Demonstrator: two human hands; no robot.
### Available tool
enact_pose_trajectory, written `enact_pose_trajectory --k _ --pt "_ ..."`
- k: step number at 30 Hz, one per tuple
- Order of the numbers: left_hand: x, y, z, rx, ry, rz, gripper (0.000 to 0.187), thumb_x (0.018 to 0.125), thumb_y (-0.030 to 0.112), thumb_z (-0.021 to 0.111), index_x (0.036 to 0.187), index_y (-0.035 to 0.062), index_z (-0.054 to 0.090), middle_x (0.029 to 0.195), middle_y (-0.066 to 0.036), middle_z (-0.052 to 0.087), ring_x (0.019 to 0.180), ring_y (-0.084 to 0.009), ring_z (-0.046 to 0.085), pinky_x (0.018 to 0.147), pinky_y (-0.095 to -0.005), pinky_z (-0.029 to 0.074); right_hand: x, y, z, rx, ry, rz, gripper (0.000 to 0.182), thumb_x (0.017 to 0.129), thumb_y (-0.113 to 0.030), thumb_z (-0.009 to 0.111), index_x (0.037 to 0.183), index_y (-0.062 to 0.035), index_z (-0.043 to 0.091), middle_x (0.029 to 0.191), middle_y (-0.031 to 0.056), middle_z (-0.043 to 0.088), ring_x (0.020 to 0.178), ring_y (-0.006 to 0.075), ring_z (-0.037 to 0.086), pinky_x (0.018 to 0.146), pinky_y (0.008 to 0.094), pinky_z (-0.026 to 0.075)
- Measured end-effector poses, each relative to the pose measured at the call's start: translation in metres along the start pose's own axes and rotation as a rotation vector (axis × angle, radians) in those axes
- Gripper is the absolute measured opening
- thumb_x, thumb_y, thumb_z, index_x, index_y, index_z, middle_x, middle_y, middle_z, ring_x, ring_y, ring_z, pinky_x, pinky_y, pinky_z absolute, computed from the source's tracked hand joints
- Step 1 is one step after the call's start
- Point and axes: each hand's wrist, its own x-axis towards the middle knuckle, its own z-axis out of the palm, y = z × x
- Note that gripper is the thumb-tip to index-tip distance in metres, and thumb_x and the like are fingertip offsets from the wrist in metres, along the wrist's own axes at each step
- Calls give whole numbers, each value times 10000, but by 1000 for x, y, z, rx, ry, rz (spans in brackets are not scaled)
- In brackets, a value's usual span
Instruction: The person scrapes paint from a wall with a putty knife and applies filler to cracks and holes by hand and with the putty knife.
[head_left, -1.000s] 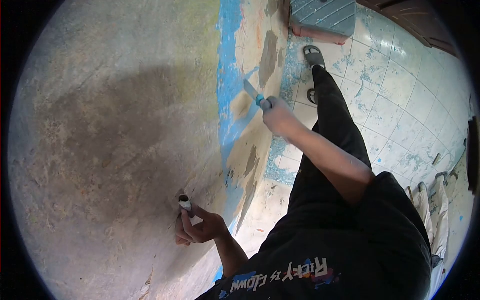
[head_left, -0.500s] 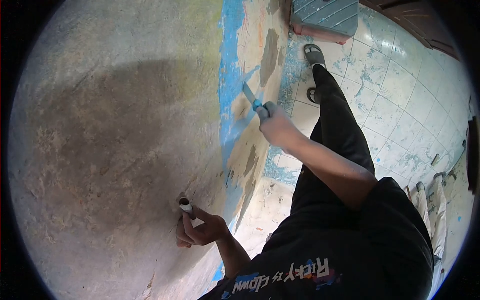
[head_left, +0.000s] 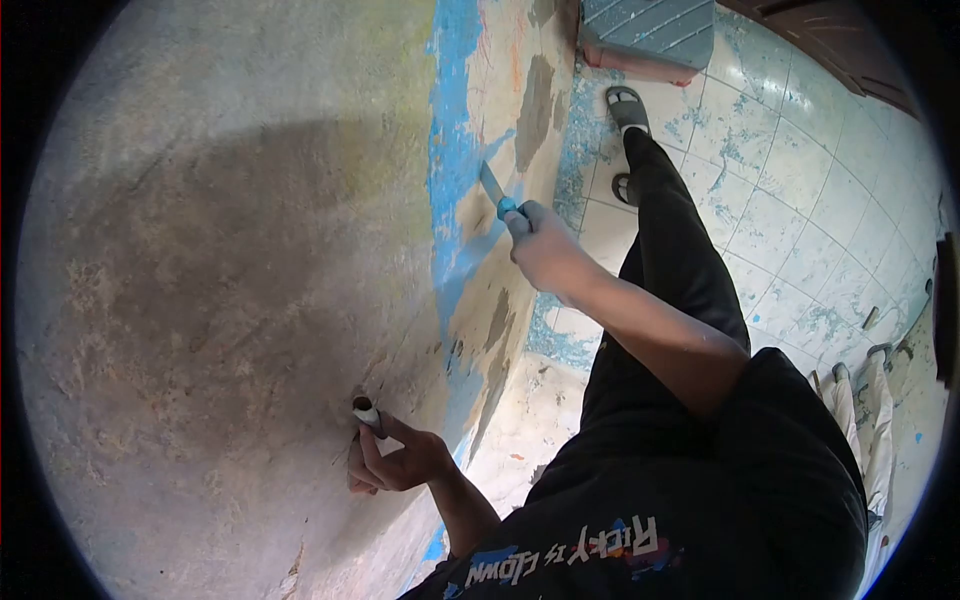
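Note:
My right hand point(head_left: 548, 250) is closed around the blue handle of a scraper point(head_left: 492, 187). The narrow metal blade points up and left, its tip right at the blue paint strip point(head_left: 455, 100) on the wall point(head_left: 250, 260). Bare beige and grey patches show beside that strip. Lower down, my left hand point(head_left: 405, 462) grips a short pipe stub point(head_left: 368, 415) between thumb and fingers, close against the wall. The stub has a pale rim and a dark round opening. Part of it is hidden by my fingers.
Paint flecks cover the tiled floor point(head_left: 780, 200) to the right. A grey plastic step stool point(head_left: 648, 35) stands near the wall's base, beside my sandalled foot point(head_left: 627, 108). Pale cloths point(head_left: 878, 430) hang at the far right, and a dark brown panel point(head_left: 840, 50) is at the top right.
The scraper and my right hand have shifted slightly left, with the blade tilting a little. My left hand stays at the pipe stub, and the whole view has moved slightly.

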Motion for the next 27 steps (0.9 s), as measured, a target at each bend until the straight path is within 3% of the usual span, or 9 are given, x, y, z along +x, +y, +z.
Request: enact_pose_trajectory --k 4,7,10,13,16,19,22,25,27 --pt "-4 -1 2 24 3 0 203 888 221 797 1008 93 693 845 9 616 792 -168 526 788 -417 288 -8 -29 -27 214 -163 250 335 1069 -281 493 1047 41 581 745 115 568 665 215 551 625 392 448" --pt "-2 2 2 38 1 -22 199 893 221 792 1003 87 694 854 5 616 806 -175 533 798 -417 293 1 -4 -17 -80 -62 -15 341 1068 -289 493 1054 40 587 755 120 576 659 215 556 628 393 452" --pt "2 6 -2 61 -24 -42 200 897 225 788 1003 84 692 859 3 617 820 -185 545 806 -416 301 18 16 -4 -221 74 -133 354 1071 -298 488 1056 41 588 752 119 576 654 212 562 632 397 455" --pt "5 7 -2 36 -16 -32 208 900 238 784 1005 84 692 860 2 617 828 -191 552 807 -415 307 26 10 -12 -27 -2 -6 353 1069 -302 482 1070 35 587 761 160 584 661 252 574 637 415 461" --pt "2 6 -2 67 -12 -36 212 899 239 782 1017 85 696 844 7 617 813 -191 550 811 -424 315 3 8 -9 -91 10 -102 356 1065 -293 489 1060 48 589 745 186 579 647 286 564 622 422 459" --pt "2 8 -1 76 -16 -48 206 894 231 784 1013 87 699 845 8 624 805 -191 547 810 -430 320 5 -4 -22 46 -79 51 351 1058 -283 498 1045 54 596 743 210 587 654 315 570 631 429 463" --pt "2 8 -2 48 1 -58 200 891 227 786 1005 86 702 855 6 632 807 -189 546 804 -430 322 3 4 -27 -113 -44 -96 349 1054 -283 503 1024 51 603 747 205 607 680 304 600 655 427 471" --pt "3 10 0 38 -1 -74 200 888 226 787 1002 83 706 864 3 639 823 -189 548 799 -426 326 -2 9 -8 -189 65 -201 336 1052 -276 497 1027 41 605 788 250 630 740 379 639 698 459 478" --pt "4 8 -5 54 -18 -71 199 887 223 787 1003 82 708 868 0 641 834 -190 549 796 -423 329 -2 11 -11 -122 29 -119 334 1051 -266 492 1012 48 599 811 281 630 785 441 636 720 487 475"
